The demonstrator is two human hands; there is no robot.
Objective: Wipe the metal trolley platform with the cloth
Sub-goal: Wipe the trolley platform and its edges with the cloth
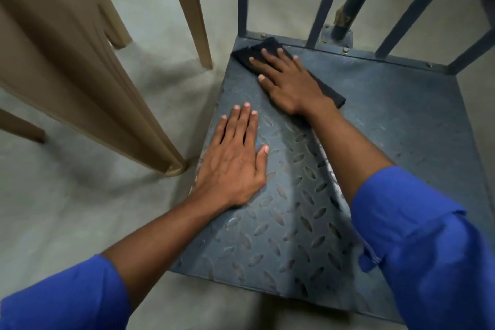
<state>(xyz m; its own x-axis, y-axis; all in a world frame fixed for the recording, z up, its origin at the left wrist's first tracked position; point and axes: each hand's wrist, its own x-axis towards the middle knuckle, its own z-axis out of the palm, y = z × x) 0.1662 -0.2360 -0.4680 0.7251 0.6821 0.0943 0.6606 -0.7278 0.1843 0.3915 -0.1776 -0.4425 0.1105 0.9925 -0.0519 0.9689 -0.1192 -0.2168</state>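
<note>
Seen from the head, the right hand [286, 83] lies flat with straight, spread fingers, pressing on the black cloth [329, 91]. The cloth sits under its palm and pokes out past the fingertips, at the platform's [396, 136] far left corner. The left hand [235, 161] rests flat on bare metal, nearer than the cloth and apart from it.

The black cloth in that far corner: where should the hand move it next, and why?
Probably slide it rightward along the back rail. The right hand presses the black cloth flat into the far left corner of the trolley platform, the left hand rests flat nearer, and the plate to the right is uncovered.
</note>
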